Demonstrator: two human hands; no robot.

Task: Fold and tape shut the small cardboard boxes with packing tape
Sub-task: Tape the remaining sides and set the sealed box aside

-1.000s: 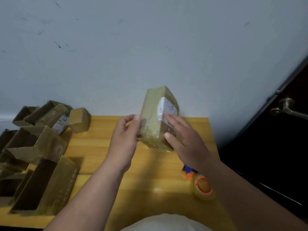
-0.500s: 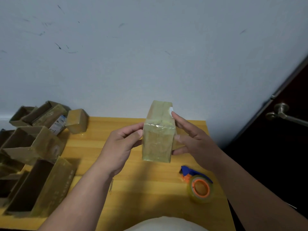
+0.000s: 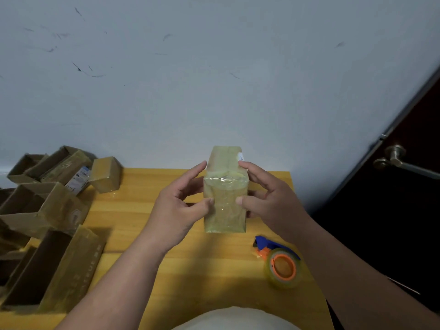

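Note:
A small cardboard box (image 3: 225, 210), closed and glossy with clear tape, is held upright above the middle of the wooden table (image 3: 214, 270). My left hand (image 3: 177, 208) grips its left side, thumb on the near face. My right hand (image 3: 269, 201) grips its right side, thumb on the near face too. A white label shows at the box's upper right edge. A roll of clear packing tape (image 3: 283, 269) with an orange core lies on the table to the lower right, on a blue and orange dispenser (image 3: 264, 245).
Several open cardboard boxes (image 3: 45, 265) crowd the table's left side. A small closed box (image 3: 106, 175) sits at the back left by the wall. A dark door with a metal handle (image 3: 395, 160) stands on the right.
The box has turned so its narrow taped face points at me, and it has come lower. Both thumbs now rest on that near face.

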